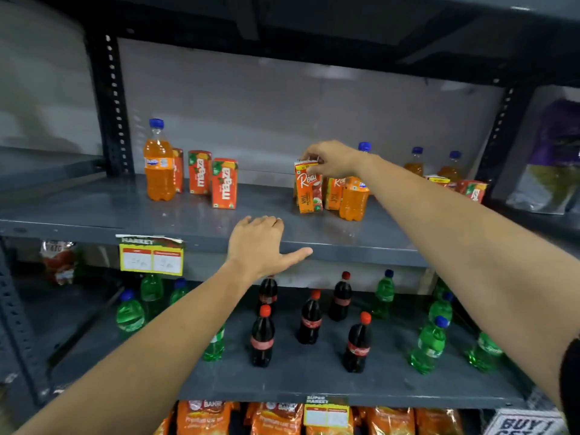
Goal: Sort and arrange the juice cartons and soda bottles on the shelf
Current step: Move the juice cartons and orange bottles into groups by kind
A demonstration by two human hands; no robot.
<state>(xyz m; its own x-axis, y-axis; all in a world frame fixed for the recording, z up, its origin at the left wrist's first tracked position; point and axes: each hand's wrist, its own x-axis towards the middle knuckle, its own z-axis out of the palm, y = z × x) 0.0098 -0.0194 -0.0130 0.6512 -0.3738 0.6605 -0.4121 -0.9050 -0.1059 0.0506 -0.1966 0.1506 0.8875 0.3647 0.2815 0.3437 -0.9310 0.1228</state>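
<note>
Grey shelf (94,211) bears 3 Maaza cartons (224,183); orange soda bottles (158,161); Real cartons (309,191).

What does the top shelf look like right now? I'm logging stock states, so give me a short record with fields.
right hand: pinching the top of a Real apple carton
left hand: resting open on the shelf edge, holding nothing
left group: orange soda bottle beside three Maaza cartons
middle group: second Real carton, another orange bottle
shelf below: cola bottles and green bottles, mixed
</note>
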